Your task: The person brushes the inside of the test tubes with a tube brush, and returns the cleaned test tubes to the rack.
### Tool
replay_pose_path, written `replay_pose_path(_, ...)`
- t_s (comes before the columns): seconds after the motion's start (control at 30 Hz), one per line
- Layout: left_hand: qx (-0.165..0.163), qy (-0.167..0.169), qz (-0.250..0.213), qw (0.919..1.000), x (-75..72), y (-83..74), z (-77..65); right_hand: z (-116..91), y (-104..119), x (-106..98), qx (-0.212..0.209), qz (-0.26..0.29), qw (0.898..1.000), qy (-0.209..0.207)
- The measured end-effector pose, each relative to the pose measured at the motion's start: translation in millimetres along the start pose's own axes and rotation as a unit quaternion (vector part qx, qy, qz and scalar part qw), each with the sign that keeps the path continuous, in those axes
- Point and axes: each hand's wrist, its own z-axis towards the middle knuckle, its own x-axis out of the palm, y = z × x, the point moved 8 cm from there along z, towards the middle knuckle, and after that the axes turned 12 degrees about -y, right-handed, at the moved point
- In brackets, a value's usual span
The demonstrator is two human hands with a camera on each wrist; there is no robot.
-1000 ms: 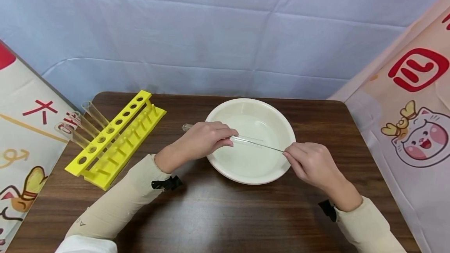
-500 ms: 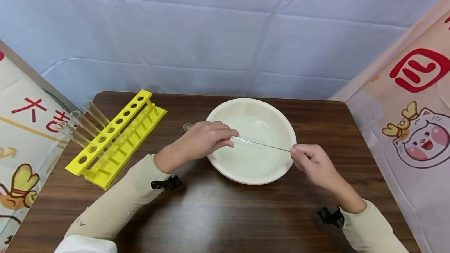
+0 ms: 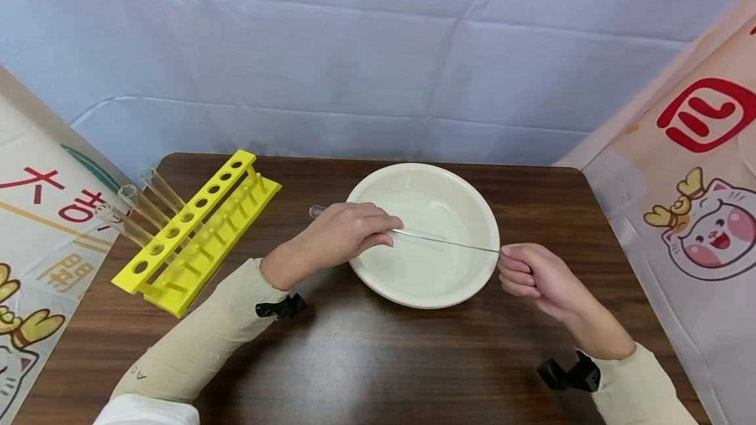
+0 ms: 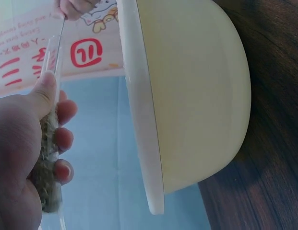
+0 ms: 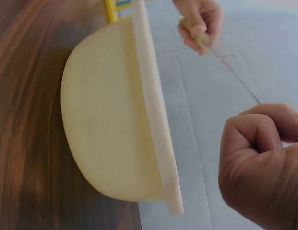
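Over the cream basin [image 3: 422,281], my left hand [image 3: 345,235] grips a clear glass test tube [image 4: 53,50] lying nearly level. Its open mouth faces right, and its other end shows behind the hand in the head view. Inside the tube sit the brownish bristles of a test tube brush [image 4: 47,184], seen between palm and fingers in the left wrist view. The brush's thin twisted wire [image 3: 455,243] runs out of the mouth. Past the basin's right rim, my right hand [image 3: 540,277] pinches the wire's far end with curled fingers.
On the left of the dark wooden table [image 3: 354,359] stands a yellow test tube rack [image 3: 194,210], holding several glass test tubes [image 3: 164,192] at its near part. A pale cloth [image 3: 331,58] hangs behind the table, with printed sheets at both sides.
My right hand has moved to the right, drawing more of the brush's wire out of the test tube. The left hand and the tube have stayed almost still.
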Motion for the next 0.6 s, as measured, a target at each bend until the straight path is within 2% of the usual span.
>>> replay_pose_path(0.13, 0.003, -0.006, -0.003, 1.0000, -1.4, 2.2, -2.9, -3.2, -2.4, 2.7, 0.044, 0.064, 0.997, 0.023)
replay_pose_path(0.23, 0.004, -0.005, -0.004, 1.0000, -1.8, 2.4, -3.3, -5.9, -2.9, 0.5, 0.059, 0.073, 0.995, 0.026)
replay_pose_path(0.43, 0.000, -0.002, 0.003, 1.0000, -4.9, 3.4, -5.4, -9.5, -0.9, -5.4, 0.062, 0.075, 0.995, 0.026)
replay_pose_path(0.53, -0.004, 0.003, 0.003, 1.0000, -5.3, 3.9, -6.2, -10.7, 0.8, -8.4, 0.048, 0.048, 0.998, 0.016)
replay_pose_path(0.6, -0.005, 0.009, 0.003, 0.9999, -5.5, 3.5, -6.4, -11.4, 2.3, -11.6, 0.024, -0.009, 1.000, -0.008)
